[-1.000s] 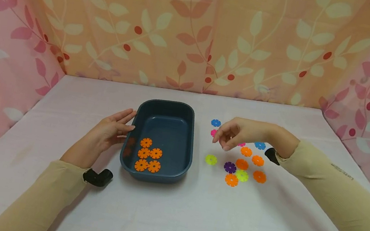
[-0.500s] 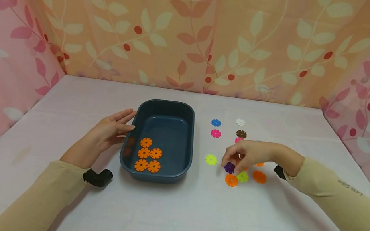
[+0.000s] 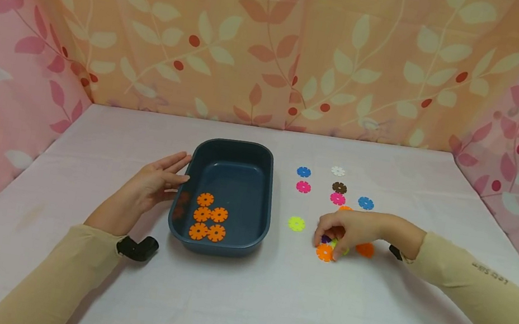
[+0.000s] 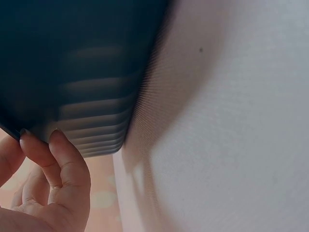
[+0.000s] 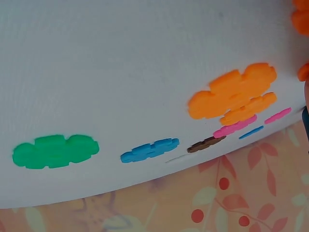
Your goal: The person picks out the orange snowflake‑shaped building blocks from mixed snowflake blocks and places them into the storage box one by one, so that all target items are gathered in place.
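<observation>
My left hand (image 3: 154,182) rests at the left side of a dark blue rectangular tray (image 3: 269,203), fingertips against its outer wall (image 4: 96,96) near the rim. Several orange notched plastic discs (image 3: 202,213) lie in its near-left part. My right hand (image 3: 350,230) is low over the scattered discs, thumb and index finger at opposite edges of the nearest orange disc (image 3: 324,253). A purple disc (image 3: 326,239) and a yellow-green one (image 3: 340,247) are partly hidden beneath that hand. In the right wrist view, only a sliver of the hand shows at the right edge.
Beyond the right hand lie blue (image 3: 365,203), pink (image 3: 337,199), brown (image 3: 339,187) and white (image 3: 338,171) discs. Another yellow-green disc (image 3: 296,224) lies between tray and hand. A green disc (image 5: 55,152) shows in the right wrist view. Patterned cloth (image 3: 275,62) borders the table.
My right hand has come down from above the farther discs, toward me and slightly right, to the nearest orange disc. The left hand and tray stay in place.
</observation>
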`<state>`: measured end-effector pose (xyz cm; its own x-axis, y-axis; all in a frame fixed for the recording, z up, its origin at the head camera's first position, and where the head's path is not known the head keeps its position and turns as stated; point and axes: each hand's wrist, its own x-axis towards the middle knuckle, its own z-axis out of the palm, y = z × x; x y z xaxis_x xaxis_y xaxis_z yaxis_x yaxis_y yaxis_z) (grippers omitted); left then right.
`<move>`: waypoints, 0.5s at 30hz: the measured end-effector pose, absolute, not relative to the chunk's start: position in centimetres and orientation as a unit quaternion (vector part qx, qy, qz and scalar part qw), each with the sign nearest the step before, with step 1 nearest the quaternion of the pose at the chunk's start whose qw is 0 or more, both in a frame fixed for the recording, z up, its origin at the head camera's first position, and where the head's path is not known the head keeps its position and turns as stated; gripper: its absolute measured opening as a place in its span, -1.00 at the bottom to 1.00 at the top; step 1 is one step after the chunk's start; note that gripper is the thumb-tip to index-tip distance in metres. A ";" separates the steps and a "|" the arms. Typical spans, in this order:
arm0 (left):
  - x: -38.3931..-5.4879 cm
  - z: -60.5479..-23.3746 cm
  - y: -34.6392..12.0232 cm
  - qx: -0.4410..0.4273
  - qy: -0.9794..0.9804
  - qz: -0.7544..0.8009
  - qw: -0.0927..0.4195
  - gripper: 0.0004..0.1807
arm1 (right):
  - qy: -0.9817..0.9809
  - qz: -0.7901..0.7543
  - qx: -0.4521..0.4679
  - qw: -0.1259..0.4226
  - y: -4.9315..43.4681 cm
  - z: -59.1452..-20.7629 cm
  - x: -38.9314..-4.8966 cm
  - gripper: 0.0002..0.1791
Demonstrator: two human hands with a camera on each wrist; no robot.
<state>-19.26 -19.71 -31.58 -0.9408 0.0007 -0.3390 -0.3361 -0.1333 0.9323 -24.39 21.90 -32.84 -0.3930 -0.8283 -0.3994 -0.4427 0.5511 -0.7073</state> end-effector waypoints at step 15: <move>-19.3 -31.5 -19.7 -0.125 0.649 0.741 0.114 -0.21 | 0.789 -0.266 -0.426 0.355 22.1 -33.4 -24.1 -0.74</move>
<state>-19.27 -19.74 -31.53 -0.9425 0.0072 -0.3343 -0.3323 -0.1308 0.9341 -24.07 22.06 -33.35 -0.3856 -0.8606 -0.3327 -0.4824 0.4954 -0.7224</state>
